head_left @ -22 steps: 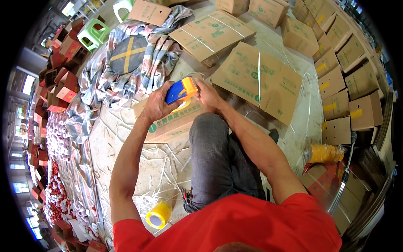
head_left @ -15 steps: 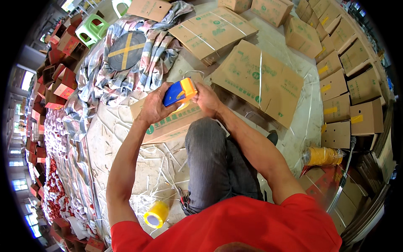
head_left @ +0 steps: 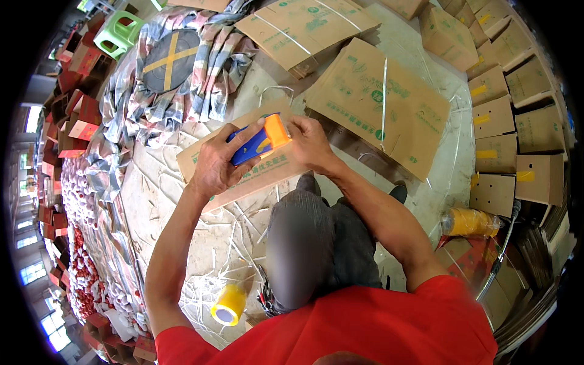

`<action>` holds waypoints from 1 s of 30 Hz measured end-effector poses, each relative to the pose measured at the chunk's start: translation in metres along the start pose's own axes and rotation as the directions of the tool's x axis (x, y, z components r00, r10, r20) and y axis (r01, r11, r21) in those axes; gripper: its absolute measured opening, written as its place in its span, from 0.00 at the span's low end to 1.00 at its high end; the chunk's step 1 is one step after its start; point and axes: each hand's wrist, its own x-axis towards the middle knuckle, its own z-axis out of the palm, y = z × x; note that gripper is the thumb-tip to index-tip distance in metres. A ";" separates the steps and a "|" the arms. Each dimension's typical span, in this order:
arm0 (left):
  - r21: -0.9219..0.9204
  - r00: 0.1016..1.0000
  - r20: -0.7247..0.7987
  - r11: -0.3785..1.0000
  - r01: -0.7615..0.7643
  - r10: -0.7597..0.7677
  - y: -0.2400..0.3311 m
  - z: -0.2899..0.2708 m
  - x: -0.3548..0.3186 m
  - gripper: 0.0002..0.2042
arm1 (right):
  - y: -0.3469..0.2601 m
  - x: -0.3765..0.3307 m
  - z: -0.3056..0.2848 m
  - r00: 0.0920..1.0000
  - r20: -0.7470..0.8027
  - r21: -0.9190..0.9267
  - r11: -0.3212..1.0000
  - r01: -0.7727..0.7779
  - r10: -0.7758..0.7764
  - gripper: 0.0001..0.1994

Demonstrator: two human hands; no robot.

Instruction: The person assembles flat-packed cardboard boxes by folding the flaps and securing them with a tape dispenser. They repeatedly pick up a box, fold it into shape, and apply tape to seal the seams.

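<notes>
Fingers (head_left: 246, 135) of both hands tight round blue/orange tape dispenser (head_left: 260, 141), w/ flat carton (head_left: 243, 176) just beneath.

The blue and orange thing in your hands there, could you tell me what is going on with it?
A person in a red shirt holds a blue and orange tape dispenser in both hands, the left hand wrapped around its blue body and the right hand at its orange end. It sits just above a flat cardboard box on the floor. More flattened boxes lie beyond, a yellow tape roll rests near the left arm, and a pack of yellow rolls lies to the right.
</notes>
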 end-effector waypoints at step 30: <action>0.471 0.849 0.456 0.882 0.024 -0.267 0.039 -0.004 0.066 0.29 | 0.182 0.008 -0.102 0.952 -0.102 0.076 0.956 -0.283 0.289 0.20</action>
